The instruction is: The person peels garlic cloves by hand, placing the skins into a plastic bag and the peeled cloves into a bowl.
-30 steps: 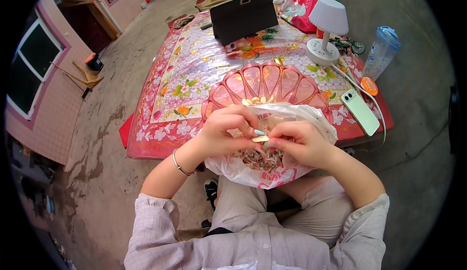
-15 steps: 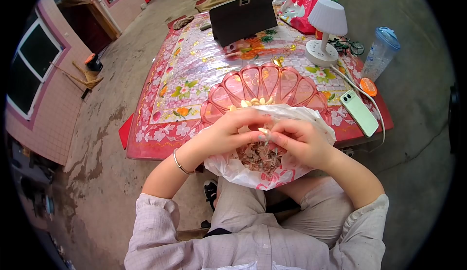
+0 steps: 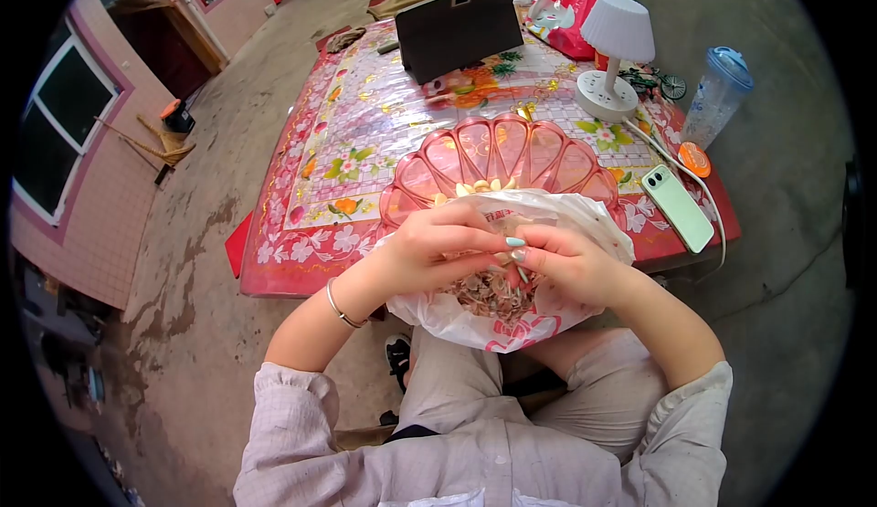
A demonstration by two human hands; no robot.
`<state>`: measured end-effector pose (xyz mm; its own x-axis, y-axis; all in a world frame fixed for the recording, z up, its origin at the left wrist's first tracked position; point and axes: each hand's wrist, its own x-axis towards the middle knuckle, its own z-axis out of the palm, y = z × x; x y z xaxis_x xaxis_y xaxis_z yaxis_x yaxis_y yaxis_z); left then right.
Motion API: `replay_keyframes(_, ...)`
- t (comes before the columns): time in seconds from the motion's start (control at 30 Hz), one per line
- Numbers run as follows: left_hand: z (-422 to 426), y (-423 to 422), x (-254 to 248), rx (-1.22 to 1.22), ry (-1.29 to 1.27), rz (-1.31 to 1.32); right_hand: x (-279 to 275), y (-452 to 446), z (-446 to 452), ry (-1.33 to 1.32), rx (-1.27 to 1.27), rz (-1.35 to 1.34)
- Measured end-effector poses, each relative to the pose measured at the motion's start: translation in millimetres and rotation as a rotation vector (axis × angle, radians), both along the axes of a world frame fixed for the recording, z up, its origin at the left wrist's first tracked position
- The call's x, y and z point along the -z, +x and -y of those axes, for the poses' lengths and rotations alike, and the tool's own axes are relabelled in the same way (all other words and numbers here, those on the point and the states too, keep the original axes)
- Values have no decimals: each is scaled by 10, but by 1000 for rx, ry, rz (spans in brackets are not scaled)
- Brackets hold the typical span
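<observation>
My left hand (image 3: 448,247) and my right hand (image 3: 571,265) meet fingertip to fingertip over a white plastic bag (image 3: 425,315). Both are closed in a pinch, and what lies between the fingertips is too small and hidden to make out. Dry, papery garlic skins (image 3: 493,297) fill the opening of the bag. Behind it, a pink translucent scalloped tray (image 3: 512,146) rests on the table, with several peeled garlic cloves (image 3: 480,185) at its near middle, partly hidden by the bag.
On the flowered table (image 3: 301,274) a dark tablet case (image 3: 461,32) stands at the back. To the right are a white lamp (image 3: 617,32), a green phone (image 3: 678,207), a cable, an orange round item (image 3: 694,159), a lidded cup (image 3: 719,96) and a red bag (image 3: 580,18).
The pale clove seen between my fingertips is no longer visible. My left fingers have shifted slightly right, against my right fingertips.
</observation>
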<state>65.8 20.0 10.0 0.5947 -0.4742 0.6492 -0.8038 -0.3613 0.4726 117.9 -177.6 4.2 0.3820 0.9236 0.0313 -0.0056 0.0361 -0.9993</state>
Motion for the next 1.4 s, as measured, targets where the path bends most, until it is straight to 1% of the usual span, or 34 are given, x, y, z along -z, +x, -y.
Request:
replay_keyframes(0.23, 5, -56, -24, -87, 72, 31, 22, 50, 24, 2, -57, -21)
replay_keyframes(0.3, -6, -71, -37, -80, -6, -35, 9, 38, 17, 0, -64, 2)
replay_keyframes(0.33, -32, -59, -15, -80, -6, -33, 4, 37, 15, 46, -85, -13)
replay_keyframes(0.4, -84, -13, 45, -69, -124, -138, 14, 51, 14, 93, -104, -25)
replay_keyframes(0.43, -79, -16, 45, -67, -123, -136, 48, 76, 6, 185, -71, -29)
replay_keyframes(0.47, -62, -35, 30, -64, -70, -136, 65, 93, 3, 277, -39, -34)
replay_keyframes(0.5, -50, -48, 25, -61, -17, -135, 59, 99, 7, 277, -38, -32)
replay_keyframes(0.53, -38, -53, 35, -61, -16, -135, 52, 99, 11, 236, 26, -124)
replay_keyframes(0.57, -21, -54, 48, -88, -81, -162, 46, 101, 15, 195, 89, -217)
replay_keyframes(0.6, -15, -52, 59, -114, -146, -190, 40, 109, 23, 195, 88, -218)
replay_keyframes(0.63, -25, -39, 77, -116, -146, -190, 32, 121, 33, 129, 108, -65)
replay_keyframes(0.67, -40, -14, 104, -108, -264, -329, 23, 125, 43, 62, 128, 88)
replay_keyframes(0.7, -46, 11, 115, -100, -382, -467, 12, 98, 29, 62, 129, 87)
replay_keyframes(0.77, -54, 68, 89, -83, -365, -502, -1, 6, -25, -91, 202, 390)
replay_keyframes(0.8, -70, 109, 88, -42, -231, -387, 9, -6, -31, -118, 193, 449)
replay_keyframes(0.83, -78, 130, 89, -1, -98, -270, 11, -6, -37, -118, 193, 449)
replay_keyframes(0.87, -71, 121, 96, -1, -98, -271, 13, -5, -41, -105, 217, 501)
replay_keyframes(0.93, -47, 90, 115, 71, -404, -682, 31, -5, -46, -92, 239, 551)
replay_keyframes(0.97, -52, 82, 103, 71, -404, -684, 48, -3, -48, -50, 253, 608)
replay_keyframes(1.0, -62, 73, 80, 69, -477, -804, 60, -4, -49, -8, 265, 666)
replay_keyframes(1.03, -68, 65, 66, 67, -551, -925, 54, -13, -47, -9, 265, 663)
replay_keyframes(1.13, -73, 61, 61, 133, -562, -959, -22, -46, -43, -69, 307, 713)
replay_keyframes(1.2, -74, 62, 73, 130, -566, -970, -64, -65, -34, -111, 332, 719)
replay_keyframes(1.33, -57, 46, 48, 141, -527, -980, -85, -76, -28, -97, 342, 695)
replay_keyframes(1.4, -67, 50, 66, 131, -513, -959, -49, -58, -26, -45, 334, 739)
